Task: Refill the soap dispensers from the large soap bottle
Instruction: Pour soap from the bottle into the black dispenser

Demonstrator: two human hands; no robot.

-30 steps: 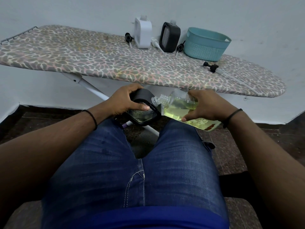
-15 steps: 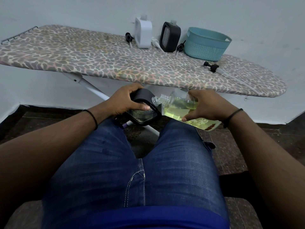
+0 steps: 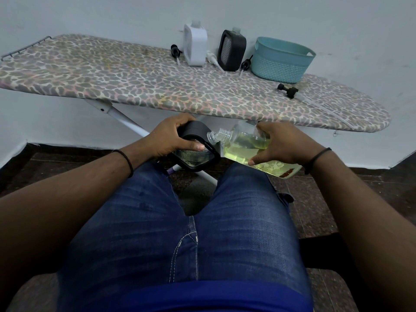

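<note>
My left hand [image 3: 173, 139] grips a black soap dispenser [image 3: 197, 152] above my knees, tilted with its clear neck toward the right. In my right hand [image 3: 279, 145] is the large clear soap bottle [image 3: 245, 146] of yellow-green liquid, tipped on its side. The bottle's open mouth meets the dispenser's neck. On the ironing board [image 3: 135, 86] a white dispenser [image 3: 195, 45] and a second black dispenser [image 3: 231, 50] stand capless by the wall.
A teal basket [image 3: 281, 60] stands at the board's back right. Several loose pump heads lie on the board, one black pump [image 3: 289, 91] near the right end. The board's white legs run down behind my hands. Dark tiled floor lies below.
</note>
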